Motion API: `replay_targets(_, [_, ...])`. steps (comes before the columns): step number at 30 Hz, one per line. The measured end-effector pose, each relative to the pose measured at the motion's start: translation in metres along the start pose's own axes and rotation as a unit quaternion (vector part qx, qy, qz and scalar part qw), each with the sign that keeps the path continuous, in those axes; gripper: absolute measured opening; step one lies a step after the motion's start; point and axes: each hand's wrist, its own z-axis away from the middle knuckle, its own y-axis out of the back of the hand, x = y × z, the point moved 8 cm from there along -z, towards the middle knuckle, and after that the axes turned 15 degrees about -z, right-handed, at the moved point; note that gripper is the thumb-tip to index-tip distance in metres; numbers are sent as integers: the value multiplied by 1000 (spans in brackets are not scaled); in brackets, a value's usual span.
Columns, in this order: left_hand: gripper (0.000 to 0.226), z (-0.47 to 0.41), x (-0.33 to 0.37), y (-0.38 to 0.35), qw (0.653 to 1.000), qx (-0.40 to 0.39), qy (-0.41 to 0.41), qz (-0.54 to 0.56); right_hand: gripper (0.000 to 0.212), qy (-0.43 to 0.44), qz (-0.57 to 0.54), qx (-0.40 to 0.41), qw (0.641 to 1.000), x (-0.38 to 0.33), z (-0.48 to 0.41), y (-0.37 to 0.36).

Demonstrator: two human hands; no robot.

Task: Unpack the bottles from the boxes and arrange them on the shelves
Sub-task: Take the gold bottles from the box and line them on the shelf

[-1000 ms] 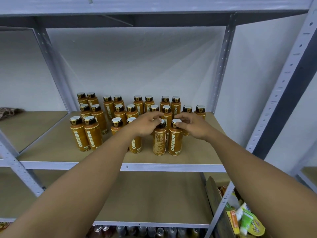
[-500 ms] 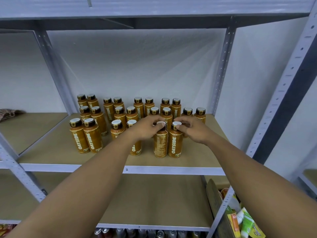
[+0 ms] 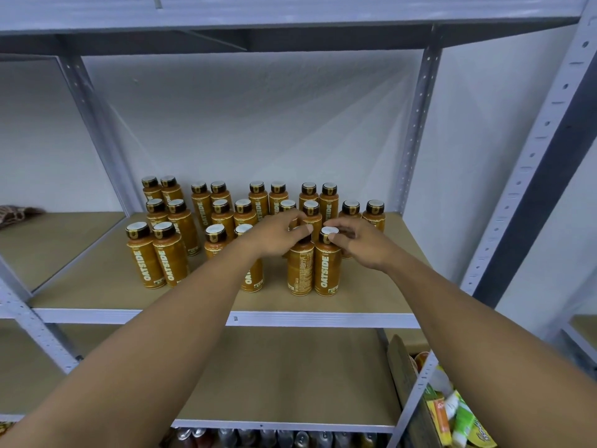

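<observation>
Front-left bottle: cap covered by the curled fingers of the left hand; back-label print too small to read.
Front-right bottle: cap rim partly covered by the pinching right hand.
Bottle behind left wrist: only its lower label shows.
Rear bottle: body hidden behind the right hand.
Row of containers, very bottom: blurred, cut by the lower edge.
Packets, lower right: blurred, wording unreadable.
Patterned item: cut by the left edge, unidentifiable.
</observation>
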Motion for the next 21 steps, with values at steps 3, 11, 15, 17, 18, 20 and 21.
replay_targets(3, [46, -3, 1, 6, 998, -59, -18, -21, 34, -3, -1, -2, 1000, 1, -1, 0])
replay_targets(11, [44, -4, 3, 5, 984, -168, -30, -46, 36, -7, 2, -5, 1000, 3, -1, 0])
replay_targets(15, [42, -6, 2, 3, 985, -169, -15, -19, 35, -5, 2, -11, 1000, -1, 1, -2])
replay_targets(17, [40, -6, 2, 2, 986, -163, -13, -13, 33, -3, -2, -12, 1000, -3, 3, -3])
replay_targets(18, [38, -6, 2, 2, 988, -156, -12, -11, 32, -3, -5, -12, 1000, -3, 3, -3])
replay_targets(20, [33, -4, 0, 0, 991, -134, -10, -7, 32, -2, -9, -13, 1000, -3, 4, -3])
replay_targets(21, [31, -4, -1, -2, 993, -118, -10, -6, 33, -2, -9, -12, 1000, -2, 4, -3])
